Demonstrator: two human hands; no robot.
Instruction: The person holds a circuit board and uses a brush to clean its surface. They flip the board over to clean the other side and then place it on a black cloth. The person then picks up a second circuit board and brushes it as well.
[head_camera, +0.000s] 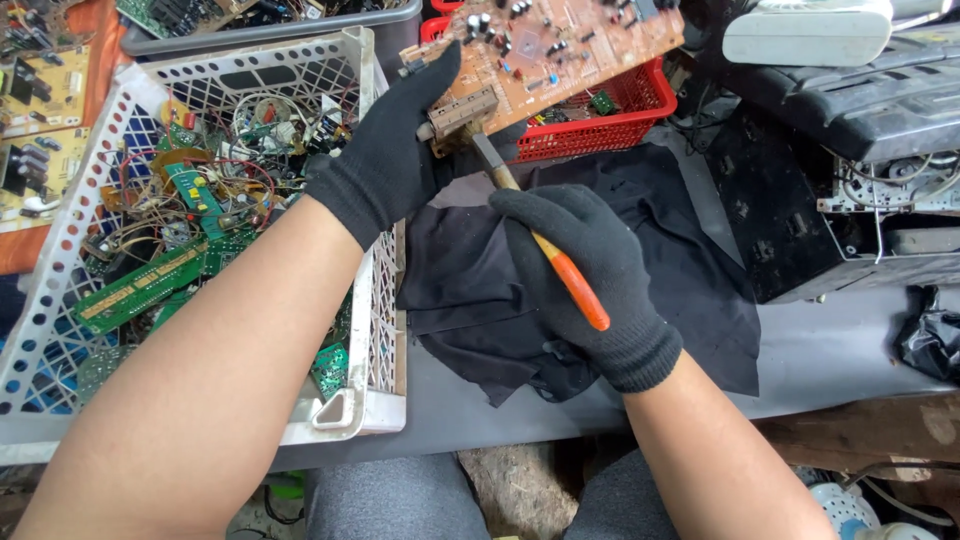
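My left hand (395, 150), in a black glove, grips the lower corner of a brown circuit board (560, 45) and holds it tilted above a red basket. My right hand (590, 280), also in a black glove, is closed on a tool with an orange handle (575, 285). The tool's metal shaft (495, 165) reaches up to a grey part on the board's lower edge (460, 110). Both hands are over a black cloth (650, 230) spread on the grey table.
A white perforated crate (375, 330) at the left holds green circuit boards and tangled wires. A red basket (610, 125) sits behind the cloth. Black device casings (800, 200) lie at the right, a grey tray (270, 30) at the back.
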